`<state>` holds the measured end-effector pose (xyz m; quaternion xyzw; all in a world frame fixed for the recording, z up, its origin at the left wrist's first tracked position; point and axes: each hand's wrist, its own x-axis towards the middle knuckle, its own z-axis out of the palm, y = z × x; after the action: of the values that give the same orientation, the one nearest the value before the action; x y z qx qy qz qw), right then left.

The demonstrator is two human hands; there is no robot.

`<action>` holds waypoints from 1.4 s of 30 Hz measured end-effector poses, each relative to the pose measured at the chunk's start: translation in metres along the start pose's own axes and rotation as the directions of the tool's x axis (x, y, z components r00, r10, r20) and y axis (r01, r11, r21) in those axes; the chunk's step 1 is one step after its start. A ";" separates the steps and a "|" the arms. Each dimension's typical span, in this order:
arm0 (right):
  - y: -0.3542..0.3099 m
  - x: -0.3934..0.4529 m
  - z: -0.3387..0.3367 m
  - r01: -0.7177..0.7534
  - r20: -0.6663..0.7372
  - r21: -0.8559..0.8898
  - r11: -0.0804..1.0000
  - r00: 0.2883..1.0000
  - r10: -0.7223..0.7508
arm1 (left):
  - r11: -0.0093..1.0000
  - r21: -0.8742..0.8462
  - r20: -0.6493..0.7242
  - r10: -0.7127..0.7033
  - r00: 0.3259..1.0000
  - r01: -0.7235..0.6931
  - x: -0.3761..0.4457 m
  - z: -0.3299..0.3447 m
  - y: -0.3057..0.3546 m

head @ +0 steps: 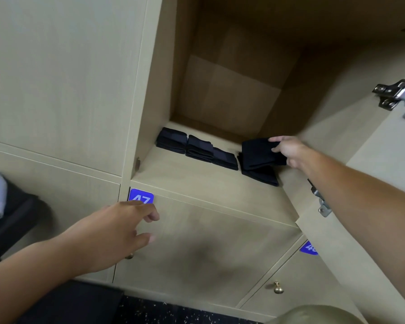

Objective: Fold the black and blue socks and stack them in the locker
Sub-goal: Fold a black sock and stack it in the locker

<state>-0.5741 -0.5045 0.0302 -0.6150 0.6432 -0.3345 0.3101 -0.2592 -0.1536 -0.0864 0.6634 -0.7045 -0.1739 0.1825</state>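
Note:
Inside the open wooden locker, a row of folded dark socks lies on the shelf floor at the left and middle. At the right of the shelf my right hand pinches a folded black sock and holds it just above another folded black sock. My left hand hovers in front of the closed door below, fingers loosely curled and holding nothing, beside the blue 47 label.
The locker's open door swings out on the right, with metal hinges on it. Closed doors with small brass knobs sit below. A dark pile of clothes lies at the far left. The floor is dark and speckled.

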 end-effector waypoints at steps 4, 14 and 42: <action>0.007 0.007 0.006 0.002 0.011 -0.104 0.995 1.000 0.000 | 1.000 0.015 0.013 -0.008 1.000 0.007 0.002 0.002 -0.003; 0.014 0.004 0.015 0.033 0.014 -0.498 0.867 0.999 -0.030 | 1.000 0.004 -0.004 -0.022 1.000 0.022 0.006 0.004 -0.014; -0.038 -0.205 0.116 0.459 0.172 -0.281 0.843 0.888 -0.427 | 0.992 -0.010 -0.126 -0.129 0.984 0.129 -0.026 -0.050 -0.039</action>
<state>-0.4471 -0.3064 -0.0091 -0.8046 0.5115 -0.2584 0.1553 -0.1995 -0.1298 -0.0619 0.7171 -0.6469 -0.1437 0.2160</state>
